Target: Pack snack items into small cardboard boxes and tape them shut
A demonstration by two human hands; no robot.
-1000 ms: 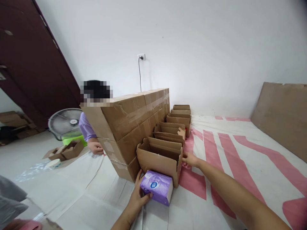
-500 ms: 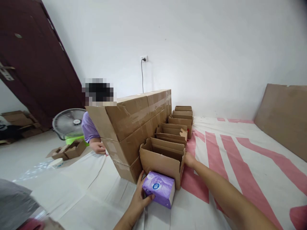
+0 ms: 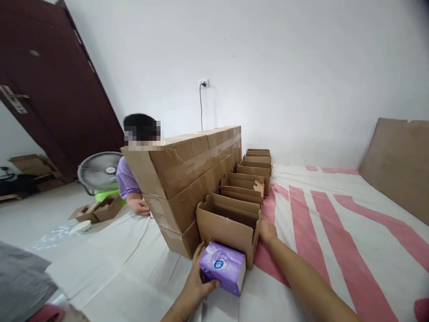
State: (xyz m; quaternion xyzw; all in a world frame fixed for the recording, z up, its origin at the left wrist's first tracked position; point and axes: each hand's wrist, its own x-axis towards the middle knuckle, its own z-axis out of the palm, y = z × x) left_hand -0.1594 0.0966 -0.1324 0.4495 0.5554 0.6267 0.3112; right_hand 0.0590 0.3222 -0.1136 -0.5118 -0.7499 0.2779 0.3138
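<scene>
My left hand (image 3: 196, 279) is closed round a purple tissue pack (image 3: 223, 267), held just above the sheet in front of the nearest open cardboard box (image 3: 228, 230). My right hand (image 3: 267, 231) rests against that box's right side, fingers on the cardboard; whether it grips is unclear. Behind this box stands a row of several more open boxes (image 3: 250, 176) running toward the wall.
A stack of large taped cartons (image 3: 187, 174) stands left of the row. Another person (image 3: 132, 179) in a purple top crouches behind it, near a floor fan (image 3: 98, 172) and small boxes (image 3: 97, 210). A cardboard sheet (image 3: 397, 167) leans at right. The pink-striped sheet (image 3: 335, 223) covers the floor.
My right hand slid back along the box's side toward me. The tissue pack stayed in my left hand at the box's front. The view shifted slightly.
</scene>
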